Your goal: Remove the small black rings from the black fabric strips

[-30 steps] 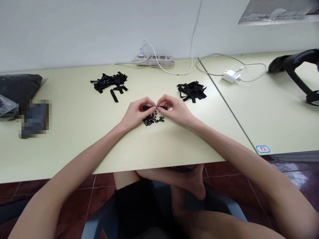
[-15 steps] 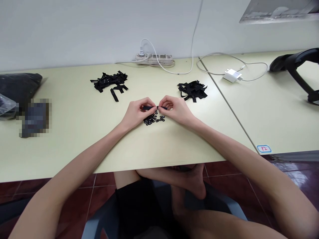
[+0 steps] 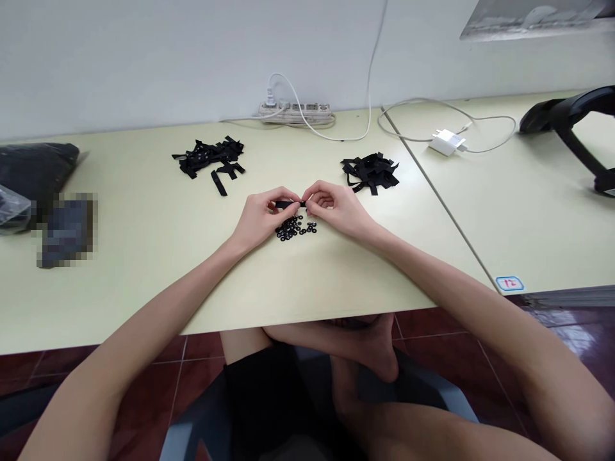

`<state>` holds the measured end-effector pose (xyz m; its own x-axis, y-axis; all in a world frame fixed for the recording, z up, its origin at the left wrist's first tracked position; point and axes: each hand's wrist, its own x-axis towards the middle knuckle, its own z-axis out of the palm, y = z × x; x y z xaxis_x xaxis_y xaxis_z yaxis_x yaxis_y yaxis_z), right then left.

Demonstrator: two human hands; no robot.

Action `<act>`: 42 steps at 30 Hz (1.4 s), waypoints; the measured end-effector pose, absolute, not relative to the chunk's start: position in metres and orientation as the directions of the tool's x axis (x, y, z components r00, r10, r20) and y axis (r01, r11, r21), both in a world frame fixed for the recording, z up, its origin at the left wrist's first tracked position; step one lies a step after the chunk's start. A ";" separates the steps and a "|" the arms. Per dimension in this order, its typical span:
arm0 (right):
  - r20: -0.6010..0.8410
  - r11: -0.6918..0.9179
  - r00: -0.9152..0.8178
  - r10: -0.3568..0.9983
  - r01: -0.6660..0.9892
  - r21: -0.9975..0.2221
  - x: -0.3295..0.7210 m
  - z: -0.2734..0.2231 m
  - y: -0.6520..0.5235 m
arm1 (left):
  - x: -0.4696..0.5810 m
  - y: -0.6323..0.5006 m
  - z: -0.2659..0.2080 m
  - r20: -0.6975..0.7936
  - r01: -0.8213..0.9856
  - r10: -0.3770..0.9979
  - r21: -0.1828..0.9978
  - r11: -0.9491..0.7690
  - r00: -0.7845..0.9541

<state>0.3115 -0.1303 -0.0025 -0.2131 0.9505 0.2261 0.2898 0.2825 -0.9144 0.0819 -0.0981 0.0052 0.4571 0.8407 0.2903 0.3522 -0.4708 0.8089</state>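
Right hand point(image 3: 340, 208) shifted slightly at black strip point(image 3: 284, 205), grip unclear, left hand point(image 3: 260, 215) pinching it, blue-bordered label point(image 3: 510, 283) apparently reading 12

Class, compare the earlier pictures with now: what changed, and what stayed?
The black strip no longer shows stretching into the curl of the right hand; folded or hidden, I cannot tell. The left hand still holds it. The small rings, left pile and right pile stayed put.
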 end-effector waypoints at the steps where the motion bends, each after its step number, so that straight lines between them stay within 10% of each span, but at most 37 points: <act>1: 0.223 0.276 -0.209 0.952 0.270 -0.923 0.312 -0.003 -0.130 | 0.082 -0.097 0.005 0.298 0.345 0.847 0.814 -0.467 0.441; 12: 0.262 0.268 -0.058 0.963 0.166 -0.949 0.334 0.003 -0.113 | 0.081 -0.091 0.006 0.295 0.341 0.875 0.835 -0.432 0.385; 30: 0.638 0.286 0.185 0.748 0.777 -0.561 0.427 -0.015 -0.073 | 0.073 -0.096 0.011 0.154 0.387 0.701 0.742 -0.548 0.696; 37: 0.235 0.392 -0.329 0.915 0.581 -0.713 0.357 0.002 -0.117 | 0.045 -0.084 0.029 0.080 0.450 0.683 0.696 -0.560 0.726; 42: 0.222 0.475 -0.505 0.834 0.454 -0.754 0.328 0.002 -0.137 | 0.030 -0.068 0.027 -0.004 0.444 0.641 0.724 -0.527 0.768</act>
